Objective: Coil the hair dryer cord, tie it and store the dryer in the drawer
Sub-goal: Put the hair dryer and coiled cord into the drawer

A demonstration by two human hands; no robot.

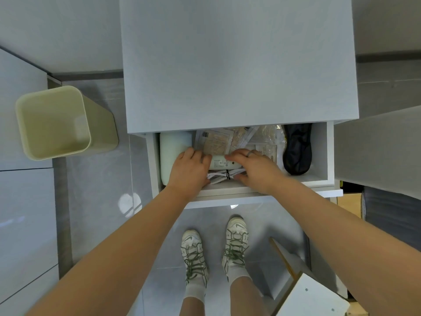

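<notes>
The white drawer (322,156) of a grey cabinet stands pulled out below me. Inside it lies the white hair dryer (222,163), label side up, between my two hands. Its white cord (224,175) is coiled in a bundle just in front of the dryer, bound in the middle by a black tie. My left hand (189,168) rests on the dryer's left end and the cord's left loops. My right hand (252,166), with a ring on one finger, covers the dryer's right end and the cord's right loops. Both hands press on the dryer and cord.
A pale mint box (173,151) fills the drawer's left side. Clear packets (239,137) lie at the back and a black cloth item (297,151) at the right. The cabinet top (237,65) overhangs the drawer. A pale green bin (57,124) stands on the floor to the left.
</notes>
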